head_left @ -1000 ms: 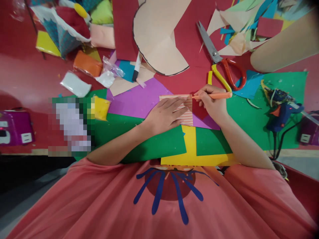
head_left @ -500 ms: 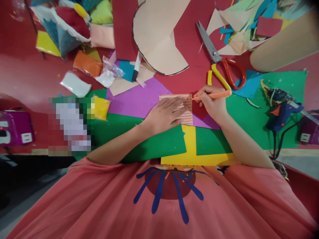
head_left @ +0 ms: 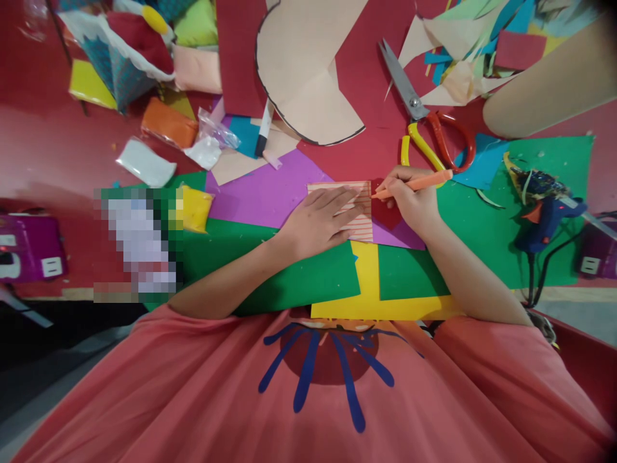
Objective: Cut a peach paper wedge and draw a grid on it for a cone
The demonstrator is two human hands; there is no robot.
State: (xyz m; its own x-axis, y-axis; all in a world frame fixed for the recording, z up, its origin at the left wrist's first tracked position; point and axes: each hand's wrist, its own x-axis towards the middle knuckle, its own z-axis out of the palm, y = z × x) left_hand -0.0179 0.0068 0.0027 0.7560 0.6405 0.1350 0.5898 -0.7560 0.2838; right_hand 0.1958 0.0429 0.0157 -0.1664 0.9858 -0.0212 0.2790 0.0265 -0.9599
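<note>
A small pale paper (head_left: 362, 226) with orange-brown lines lies on purple paper (head_left: 255, 193). My left hand (head_left: 321, 222) rests flat over its left part, fingers spread. An orange marker (head_left: 429, 182) is held in my right hand (head_left: 409, 196), its tip at the right edge of the lined paper. Beyond my right hand lie scissors (head_left: 414, 106) with red and yellow handles, blades pointing away. A large beige paper shape (head_left: 303, 77) with a black outline is on red paper beyond my left hand.
A blue glue gun (head_left: 542, 225) lies on green paper at the right. Paper scraps (head_left: 453, 45) and a beige roll (head_left: 554, 83) are at the upper right. Clay packets, such as an orange one (head_left: 169, 123) and a yellow one (head_left: 196, 209), sit at the left.
The marker's tip has shifted slightly down along the paper's right edge, and its back end has tilted up a little. My left hand stays in place.
</note>
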